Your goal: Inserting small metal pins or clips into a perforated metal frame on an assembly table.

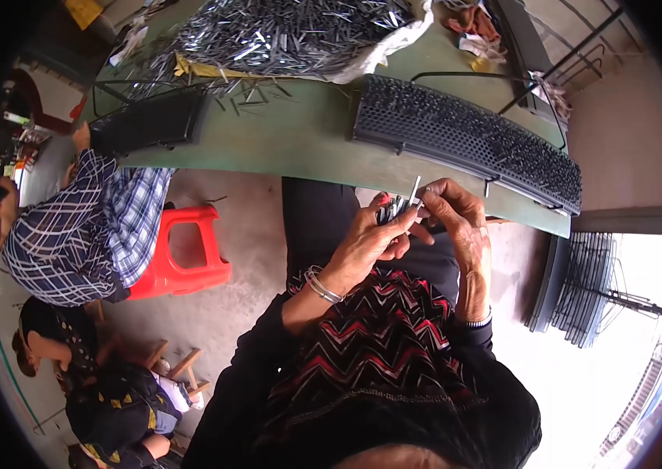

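Note:
Above my lap, just off the table's front edge, my left hand (370,241) is closed around a small bundle of short metal strips (393,209). One pale strip (415,189) sticks up from the bundle beside my left thumb. My right hand (462,223) meets it from the right, thumb and forefinger pinched together close to that upright strip. Whatever lies between those right fingertips is too small to make out. A bit of red shows at my left fingertips.
A heap of dark metal strips (284,35) covers the back of the green table (292,144). A perforated black rack (456,129) packed with small pieces stands along the right front edge; another black panel (147,121) is at left. A person (73,227) sits near a red stool (190,254).

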